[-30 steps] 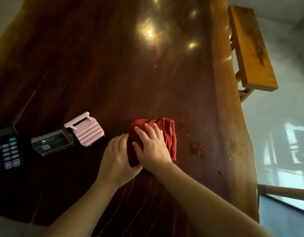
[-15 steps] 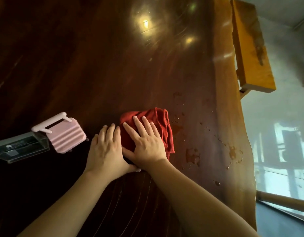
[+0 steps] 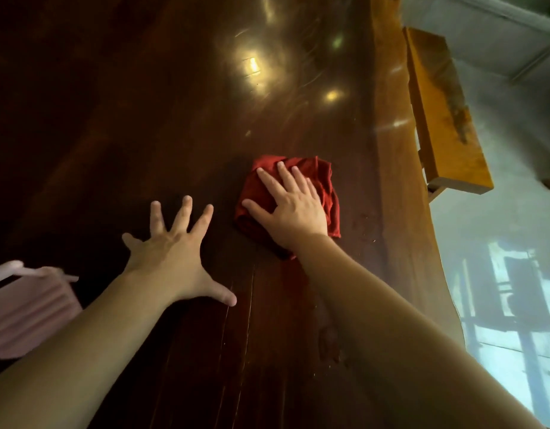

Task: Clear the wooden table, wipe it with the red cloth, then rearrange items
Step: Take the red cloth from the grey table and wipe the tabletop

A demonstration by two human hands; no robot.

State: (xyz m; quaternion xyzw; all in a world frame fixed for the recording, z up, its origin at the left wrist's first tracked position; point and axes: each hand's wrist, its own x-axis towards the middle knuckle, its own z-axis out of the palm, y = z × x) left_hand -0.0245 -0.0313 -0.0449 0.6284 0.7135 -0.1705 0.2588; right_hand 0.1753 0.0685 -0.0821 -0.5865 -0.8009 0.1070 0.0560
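Observation:
The red cloth (image 3: pixel 326 193) lies bunched on the dark wooden table (image 3: pixel 174 119), right of the middle. My right hand (image 3: pixel 293 207) presses flat on top of it, fingers slightly apart, covering much of it. My left hand (image 3: pixel 177 252) rests palm-down on the bare wood to the left of the cloth, fingers spread wide, holding nothing and apart from the cloth.
A pink ribbed case with a handle (image 3: pixel 26 308) sits at the left edge, partly cut off. The table's lighter live edge (image 3: pixel 397 181) runs down the right side. Beyond it stands an orange wooden bench (image 3: pixel 443 119) over a pale floor.
My right hand has slid the cloth away and to the right, over the wet spots. My left hand came off the cloth and spread flat on the wood. The calculator and clear box left the view.

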